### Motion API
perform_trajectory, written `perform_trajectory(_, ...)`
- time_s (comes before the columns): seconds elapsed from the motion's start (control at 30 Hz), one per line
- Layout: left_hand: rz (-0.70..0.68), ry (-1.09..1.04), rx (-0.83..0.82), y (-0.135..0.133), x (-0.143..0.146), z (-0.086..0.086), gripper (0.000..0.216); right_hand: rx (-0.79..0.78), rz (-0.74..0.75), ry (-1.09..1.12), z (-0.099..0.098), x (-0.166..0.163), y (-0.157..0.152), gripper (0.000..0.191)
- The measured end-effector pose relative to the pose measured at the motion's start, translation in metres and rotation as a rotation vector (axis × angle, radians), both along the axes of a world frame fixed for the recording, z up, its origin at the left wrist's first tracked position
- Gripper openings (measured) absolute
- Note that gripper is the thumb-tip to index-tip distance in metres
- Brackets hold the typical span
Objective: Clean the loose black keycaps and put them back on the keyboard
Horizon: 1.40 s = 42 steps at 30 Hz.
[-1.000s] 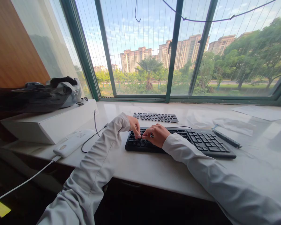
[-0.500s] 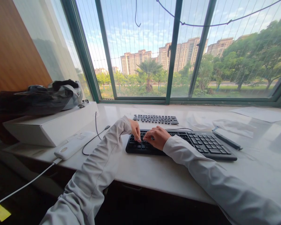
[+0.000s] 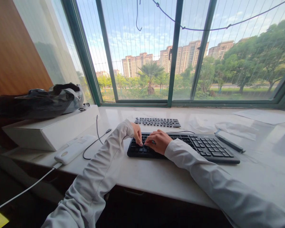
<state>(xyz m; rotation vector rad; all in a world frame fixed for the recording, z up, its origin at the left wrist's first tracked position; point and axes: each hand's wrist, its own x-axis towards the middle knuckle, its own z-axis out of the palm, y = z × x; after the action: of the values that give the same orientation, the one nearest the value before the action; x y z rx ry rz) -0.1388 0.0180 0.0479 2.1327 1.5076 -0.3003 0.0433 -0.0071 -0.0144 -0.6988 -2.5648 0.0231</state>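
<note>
Saw typing in hand at the middle of the frame, on the black keyboard [image 3: 204, 147] lying on the pale worktop [image 3: 156, 177]. Found the left hand [image 3: 138, 134] and the right hand [image 3: 158, 141] close together over the left part of that keyboard, with the right part of the keys left bare. Noted the fingers of both hands bent downward with the tips on the keys: not flat, not a fist, and gripping nothing. Could not tell which keys were pressed.

Judged that any further key nearby called only for a small lift and shift of one finger, the wrists low, while a key on the right block called for a reach of the right hand across the board.

Counted two hands in pale sleeves. Counted two keyboards: the big one under the hands, and a smaller second keyboard [image 3: 158, 122] just behind it, toward the window [image 3: 171, 63]. Counted one dark bar [image 3: 229, 142], like a pen, just right of the big keyboard. Counted one white box [image 3: 52, 129] at the left, with one dark bag [image 3: 37, 101] on top and one white flat device [image 3: 73, 148] in front of it. Counted two cables: a black cable [image 3: 94, 144] and a white cable [image 3: 25, 190]. Counted one sheet of paper [image 3: 263, 115] at the far right.
</note>
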Motion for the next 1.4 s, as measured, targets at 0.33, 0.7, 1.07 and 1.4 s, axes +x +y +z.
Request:
perform_trajectory(0.33, -0.023, -0.089, -0.006, 0.007, -0.005, -0.008, 0.029, -0.054, -0.091, 0.053, -0.003, -0.006, -0.006, 0.02)
perform_trajectory(0.7, -0.116, -0.016, -0.218, 0.019, 0.002, -0.011, 0.027, -0.246, -0.194, 0.098, -0.009, -0.014, -0.008, 0.016)
perform_trajectory(1.07, -0.135, 0.068, -0.203, 0.018, 0.011, -0.01, 0.017, 0.128, 0.017, -0.209, 0.01, -0.01, -0.02, 0.022)
perform_trajectory(1.4, -0.086, -0.07, -0.118, 0.022, -0.013, -0.008, 0.034, 0.235, 0.014, -0.186, 0.019, -0.005, -0.02, 0.022)
